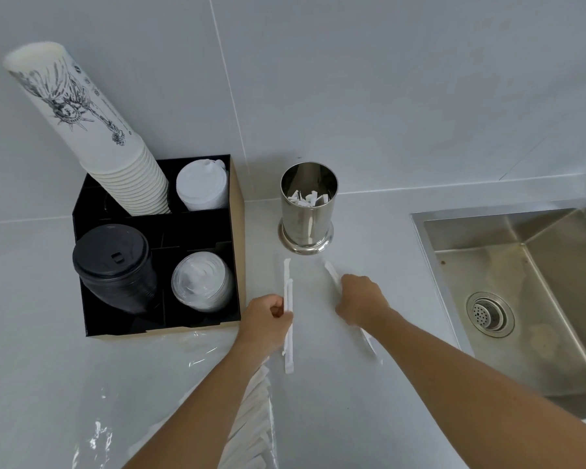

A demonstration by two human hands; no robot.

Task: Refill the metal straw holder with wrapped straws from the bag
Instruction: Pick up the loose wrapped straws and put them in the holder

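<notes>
Nearest the lens: clear plastic bag [190, 360] of wrapped straws [251, 421] flat on the table [352, 418], under the left forearm. Further out, left hand [266, 316] pinching one wrapped straw [287, 289], right hand [361, 301] curled round another wrapped straw [332, 277]. Both straws pointing long axis away from the body, tips aimed toward the metal straw holder [308, 208], standing upright just beyond and between the two hands, a few straws already inside. Right hand looks slightly nearer the holder. Likely need: tilting each straw upright before dropping it in. Cup-and-lid organiser [156, 245] to the left, sink [521, 282] to the right.
</notes>
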